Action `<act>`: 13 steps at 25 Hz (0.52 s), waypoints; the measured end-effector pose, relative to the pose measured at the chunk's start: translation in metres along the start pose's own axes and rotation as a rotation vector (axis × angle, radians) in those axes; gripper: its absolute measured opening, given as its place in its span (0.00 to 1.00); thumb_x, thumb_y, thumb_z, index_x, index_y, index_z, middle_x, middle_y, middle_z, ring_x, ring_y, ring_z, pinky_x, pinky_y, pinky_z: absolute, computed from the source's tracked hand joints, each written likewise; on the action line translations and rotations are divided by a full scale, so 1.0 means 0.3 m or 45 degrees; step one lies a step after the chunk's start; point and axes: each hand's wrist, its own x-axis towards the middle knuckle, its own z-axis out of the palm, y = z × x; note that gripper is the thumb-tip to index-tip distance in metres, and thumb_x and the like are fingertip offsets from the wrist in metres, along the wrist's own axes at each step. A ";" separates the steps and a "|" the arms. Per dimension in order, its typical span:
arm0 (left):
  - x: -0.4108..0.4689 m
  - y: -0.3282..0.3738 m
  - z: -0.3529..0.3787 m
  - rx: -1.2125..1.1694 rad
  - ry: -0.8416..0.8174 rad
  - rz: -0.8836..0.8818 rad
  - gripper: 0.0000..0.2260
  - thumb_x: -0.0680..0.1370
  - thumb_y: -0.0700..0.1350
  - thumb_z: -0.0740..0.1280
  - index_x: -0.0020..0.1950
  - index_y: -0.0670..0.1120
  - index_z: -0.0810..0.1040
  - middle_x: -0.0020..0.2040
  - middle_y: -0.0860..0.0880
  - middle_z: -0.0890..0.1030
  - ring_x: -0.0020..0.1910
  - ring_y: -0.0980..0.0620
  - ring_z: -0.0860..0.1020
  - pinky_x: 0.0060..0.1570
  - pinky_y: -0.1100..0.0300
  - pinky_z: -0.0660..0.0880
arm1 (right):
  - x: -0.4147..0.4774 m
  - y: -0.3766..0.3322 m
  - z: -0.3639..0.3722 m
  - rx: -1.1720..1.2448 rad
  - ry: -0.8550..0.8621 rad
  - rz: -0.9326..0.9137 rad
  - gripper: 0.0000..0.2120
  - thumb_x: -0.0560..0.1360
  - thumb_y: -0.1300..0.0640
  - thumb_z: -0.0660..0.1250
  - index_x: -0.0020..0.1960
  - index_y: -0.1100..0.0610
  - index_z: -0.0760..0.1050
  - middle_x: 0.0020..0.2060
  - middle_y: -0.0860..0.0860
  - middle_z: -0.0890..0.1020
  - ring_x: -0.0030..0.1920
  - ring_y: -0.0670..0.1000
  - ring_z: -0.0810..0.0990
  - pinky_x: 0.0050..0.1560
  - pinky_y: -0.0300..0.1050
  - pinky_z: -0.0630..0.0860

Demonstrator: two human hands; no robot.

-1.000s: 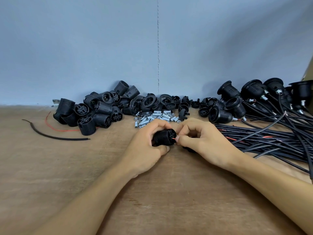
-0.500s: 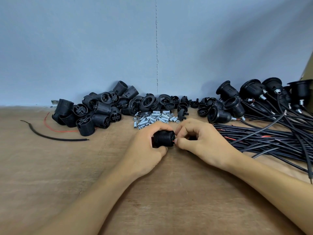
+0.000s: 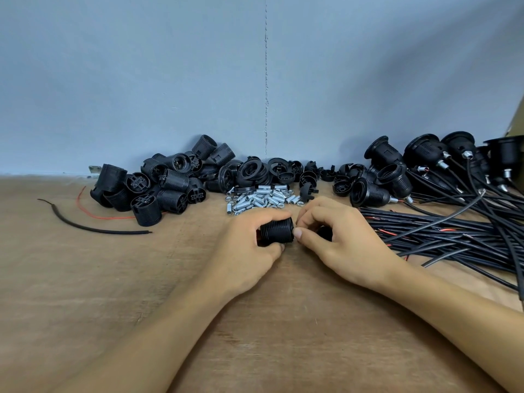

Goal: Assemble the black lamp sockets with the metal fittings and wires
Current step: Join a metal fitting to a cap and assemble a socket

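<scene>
Black ribbed sockets (image 3: 173, 181), silver fittings (image 3: 263, 199), brown table (image 3: 85, 279), blue-grey wall (image 3: 141, 80)

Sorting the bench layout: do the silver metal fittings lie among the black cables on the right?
No, the metal fittings lie in a loose heap at the middle of the table, left of the cables.

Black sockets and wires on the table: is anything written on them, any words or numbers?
No text can be read anywhere.
The black socket in the left hand shows only ribs.
Any moulded marks on the socket pile, the metal fittings or the wires are too small to tell.
</scene>
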 end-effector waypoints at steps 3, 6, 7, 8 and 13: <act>-0.001 0.000 0.002 0.019 -0.027 0.011 0.22 0.72 0.37 0.75 0.64 0.54 0.82 0.58 0.59 0.83 0.60 0.61 0.79 0.66 0.54 0.75 | 0.002 0.006 0.002 0.012 0.015 0.032 0.05 0.76 0.59 0.72 0.41 0.57 0.80 0.45 0.49 0.81 0.46 0.48 0.79 0.51 0.46 0.74; 0.003 0.003 -0.002 -0.032 -0.016 -0.036 0.21 0.72 0.38 0.75 0.62 0.56 0.82 0.54 0.59 0.84 0.56 0.60 0.81 0.62 0.52 0.77 | 0.008 0.017 0.000 0.024 0.037 0.116 0.07 0.76 0.55 0.71 0.41 0.56 0.81 0.45 0.48 0.81 0.48 0.49 0.79 0.53 0.47 0.73; 0.004 0.004 -0.002 -0.028 -0.013 -0.042 0.21 0.72 0.39 0.76 0.61 0.57 0.82 0.53 0.60 0.84 0.56 0.61 0.81 0.62 0.53 0.77 | 0.010 0.020 0.000 0.022 0.043 0.133 0.07 0.76 0.54 0.71 0.41 0.56 0.81 0.45 0.48 0.81 0.48 0.49 0.79 0.53 0.47 0.74; 0.004 0.004 -0.002 -0.022 -0.013 -0.043 0.21 0.72 0.39 0.76 0.61 0.57 0.82 0.53 0.60 0.84 0.55 0.61 0.80 0.61 0.54 0.77 | 0.011 0.022 0.000 0.017 0.047 0.148 0.08 0.77 0.53 0.71 0.41 0.55 0.81 0.44 0.48 0.82 0.48 0.48 0.79 0.53 0.47 0.74; 0.004 0.001 -0.001 -0.023 -0.020 -0.075 0.22 0.72 0.41 0.77 0.64 0.57 0.82 0.55 0.61 0.84 0.56 0.63 0.80 0.63 0.56 0.77 | 0.015 0.027 -0.002 0.028 0.043 0.262 0.06 0.77 0.50 0.71 0.41 0.49 0.80 0.44 0.46 0.82 0.47 0.46 0.80 0.51 0.42 0.74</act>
